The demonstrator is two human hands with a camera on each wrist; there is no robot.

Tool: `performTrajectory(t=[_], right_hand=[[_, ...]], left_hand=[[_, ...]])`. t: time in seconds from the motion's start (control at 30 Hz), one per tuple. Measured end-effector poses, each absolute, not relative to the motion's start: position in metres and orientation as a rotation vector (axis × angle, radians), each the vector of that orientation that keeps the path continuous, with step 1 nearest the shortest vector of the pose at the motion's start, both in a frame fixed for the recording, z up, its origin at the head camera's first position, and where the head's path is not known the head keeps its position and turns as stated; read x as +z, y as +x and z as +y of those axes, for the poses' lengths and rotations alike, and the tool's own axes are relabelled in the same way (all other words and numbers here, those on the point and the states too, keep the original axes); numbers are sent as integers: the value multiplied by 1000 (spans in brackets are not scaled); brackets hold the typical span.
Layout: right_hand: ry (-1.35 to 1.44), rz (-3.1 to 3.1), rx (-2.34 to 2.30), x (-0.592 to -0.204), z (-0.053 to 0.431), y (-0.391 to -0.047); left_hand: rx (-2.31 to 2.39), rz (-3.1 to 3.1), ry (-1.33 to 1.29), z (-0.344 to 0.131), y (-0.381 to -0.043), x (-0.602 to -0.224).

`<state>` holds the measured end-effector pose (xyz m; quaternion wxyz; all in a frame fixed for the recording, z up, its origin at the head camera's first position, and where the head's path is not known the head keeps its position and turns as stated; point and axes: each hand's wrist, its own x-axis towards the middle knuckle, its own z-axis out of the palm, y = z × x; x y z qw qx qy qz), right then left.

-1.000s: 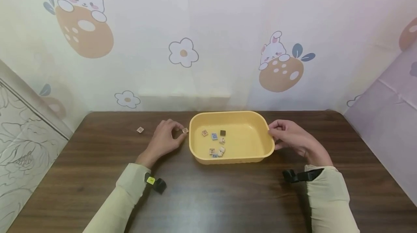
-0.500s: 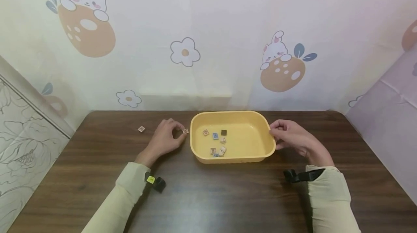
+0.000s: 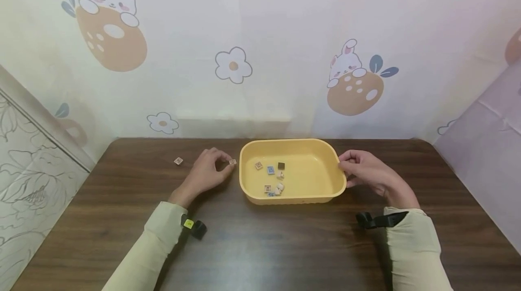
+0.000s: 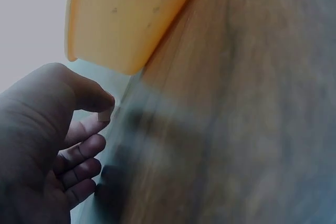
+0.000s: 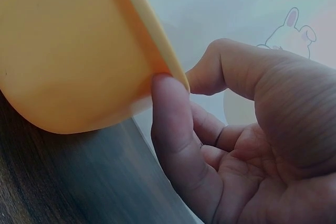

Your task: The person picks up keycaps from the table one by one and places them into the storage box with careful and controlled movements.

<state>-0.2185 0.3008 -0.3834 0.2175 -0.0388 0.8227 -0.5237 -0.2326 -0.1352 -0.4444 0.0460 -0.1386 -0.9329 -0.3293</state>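
My left hand [image 3: 205,173] pinches a small square tile [image 3: 232,162] with dark markings between thumb and forefinger, just left of the yellow plastic basin [image 3: 313,176]. In the left wrist view that tile [image 4: 105,115] shows as a pale edge by the fingertips, and the other fingers are loosely bent. My right hand [image 3: 368,173] holds the basin's right end. The right wrist view shows thumb and finger pinching its rim [image 5: 167,45]. Inside the basin lie several small pieces, among them a blue tile [image 3: 271,170], a black one [image 3: 281,166] and a tan one [image 3: 258,165].
Another tan tile [image 3: 178,161] lies on the dark wooden table [image 3: 252,246], left of my left hand. A cloth [image 3: 277,78] printed with rabbits and flowers hangs behind the table's back edge.
The head view has shifted slightly, so everything sits a little further right. Both hands keep their holds and barely move.
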Motion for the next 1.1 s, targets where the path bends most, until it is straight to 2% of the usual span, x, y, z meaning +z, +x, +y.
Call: performTrajectory(t=[1.1], right_hand=[[-102,2301,-1413,-381,300,-218]], left_hand=[[-1083,-2711,-452,-140,-231,-421]])
